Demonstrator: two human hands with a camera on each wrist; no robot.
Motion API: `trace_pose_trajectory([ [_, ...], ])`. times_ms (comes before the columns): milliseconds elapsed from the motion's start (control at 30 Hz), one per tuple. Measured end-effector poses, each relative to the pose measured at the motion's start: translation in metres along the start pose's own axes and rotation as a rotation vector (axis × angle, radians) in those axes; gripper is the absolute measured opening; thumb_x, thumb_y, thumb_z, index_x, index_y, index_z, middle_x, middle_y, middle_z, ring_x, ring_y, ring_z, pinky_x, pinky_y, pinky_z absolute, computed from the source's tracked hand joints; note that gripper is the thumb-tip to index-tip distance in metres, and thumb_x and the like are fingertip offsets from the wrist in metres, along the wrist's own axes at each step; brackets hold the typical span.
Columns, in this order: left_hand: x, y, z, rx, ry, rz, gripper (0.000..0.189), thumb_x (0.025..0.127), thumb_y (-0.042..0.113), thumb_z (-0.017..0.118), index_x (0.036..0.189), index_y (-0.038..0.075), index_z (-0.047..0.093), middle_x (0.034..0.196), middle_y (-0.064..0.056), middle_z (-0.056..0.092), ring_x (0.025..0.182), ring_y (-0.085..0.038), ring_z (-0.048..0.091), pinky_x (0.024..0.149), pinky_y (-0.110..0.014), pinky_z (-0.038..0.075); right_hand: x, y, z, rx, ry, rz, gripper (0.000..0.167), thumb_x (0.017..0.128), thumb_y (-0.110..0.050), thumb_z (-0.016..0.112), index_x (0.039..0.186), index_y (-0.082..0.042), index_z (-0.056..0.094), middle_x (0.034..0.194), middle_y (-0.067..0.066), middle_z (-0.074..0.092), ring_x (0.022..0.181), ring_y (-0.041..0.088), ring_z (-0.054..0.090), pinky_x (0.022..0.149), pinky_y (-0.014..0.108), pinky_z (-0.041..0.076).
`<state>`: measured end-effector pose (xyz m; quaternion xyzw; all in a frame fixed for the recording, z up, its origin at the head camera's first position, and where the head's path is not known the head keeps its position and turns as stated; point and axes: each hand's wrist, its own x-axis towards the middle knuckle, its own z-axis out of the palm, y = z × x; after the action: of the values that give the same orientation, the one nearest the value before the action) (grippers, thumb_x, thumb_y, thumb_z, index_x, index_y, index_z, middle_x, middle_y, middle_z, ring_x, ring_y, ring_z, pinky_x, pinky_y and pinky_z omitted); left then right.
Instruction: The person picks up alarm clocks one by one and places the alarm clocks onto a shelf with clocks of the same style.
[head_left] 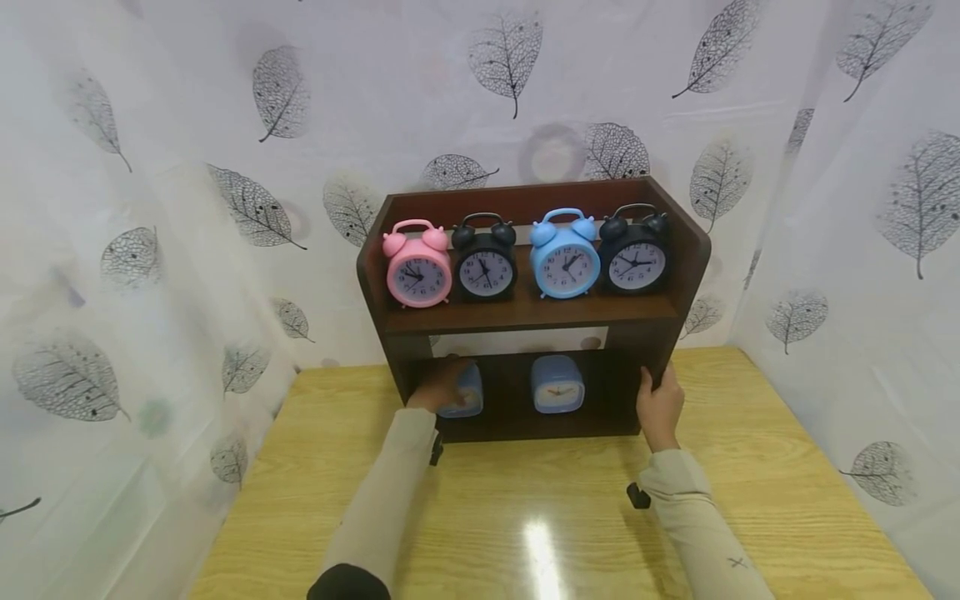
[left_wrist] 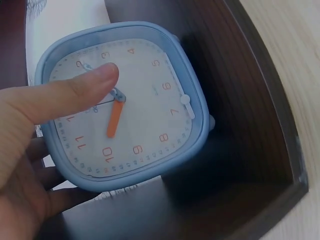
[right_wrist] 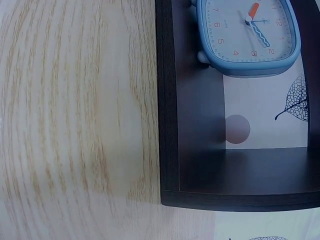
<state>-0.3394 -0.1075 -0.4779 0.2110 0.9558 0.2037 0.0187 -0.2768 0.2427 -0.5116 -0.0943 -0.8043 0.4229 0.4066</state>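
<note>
My left hand (head_left: 438,387) grips a blue square alarm clock (left_wrist: 145,107) at the left of the lower shelf. In the left wrist view its thumb (left_wrist: 75,95) lies across the white dial, with the other fingers behind the case. My right hand (head_left: 660,410) holds the right side panel of the dark brown two-tier shelf (head_left: 525,315), thumb and fingers on either side of the panel; the right wrist view does not show this hand. A second blue square clock (head_left: 557,385) stands right of centre on the lower tier, apart from both hands.
On the upper tier stand a pink twin-bell clock (head_left: 418,271), a black one (head_left: 486,265), a light blue one (head_left: 565,262) and another black one (head_left: 634,257). The shelf rests on a wooden table (head_left: 525,517) before a leaf-patterned curtain (head_left: 405,83).
</note>
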Motion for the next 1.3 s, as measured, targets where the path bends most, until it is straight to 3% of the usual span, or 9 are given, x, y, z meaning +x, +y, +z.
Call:
trace_pose_trajectory([
  [267, 0.013, 0.024, 0.009, 0.1, -0.006, 0.09, 0.078, 0.059, 0.01, 0.086, 0.131, 0.011, 0.054, 0.12, -0.011, 0.059, 0.108, -0.029, 0.057, 0.095, -0.04, 0.046, 0.0, 0.002, 0.001, 0.005, 0.006, -0.011, 0.033, 0.087, -0.006, 0.06, 0.114, 0.011, 0.054, 0.101, 0.039, 0.06, 0.089, 0.059, 0.055, 0.077, 0.064, 0.04],
  [733, 0.027, 0.048, 0.022, 0.177, -0.027, 0.077, 0.081, 0.058, 0.014, 0.088, 0.132, 0.017, 0.054, 0.121, -0.008, 0.06, 0.107, -0.029, 0.058, 0.092, -0.041, 0.046, 0.002, 0.001, 0.002, 0.004, -0.001, -0.014, 0.034, 0.087, -0.006, 0.06, 0.116, 0.01, 0.054, 0.101, 0.039, 0.06, 0.089, 0.058, 0.055, 0.077, 0.063, 0.04],
  [1133, 0.032, 0.047, 0.029, 0.232, -0.044, 0.065, 0.084, 0.06, 0.019, 0.088, 0.135, 0.02, 0.051, 0.129, -0.006, 0.057, 0.113, -0.026, 0.056, 0.095, -0.04, 0.045, 0.001, 0.001, 0.0, 0.015, -0.008, -0.003, 0.035, 0.088, -0.007, 0.06, 0.118, 0.01, 0.054, 0.103, 0.039, 0.06, 0.092, 0.058, 0.055, 0.079, 0.063, 0.041],
  [1300, 0.03, 0.044, 0.029, 0.193, -0.035, 0.08, 0.088, 0.061, 0.018, 0.087, 0.138, 0.017, 0.047, 0.132, -0.007, 0.056, 0.119, -0.026, 0.053, 0.097, -0.042, 0.044, 0.002, 0.001, 0.0, 0.016, -0.016, -0.002, 0.036, 0.087, -0.005, 0.061, 0.119, 0.01, 0.053, 0.104, 0.039, 0.06, 0.092, 0.057, 0.056, 0.079, 0.063, 0.041],
])
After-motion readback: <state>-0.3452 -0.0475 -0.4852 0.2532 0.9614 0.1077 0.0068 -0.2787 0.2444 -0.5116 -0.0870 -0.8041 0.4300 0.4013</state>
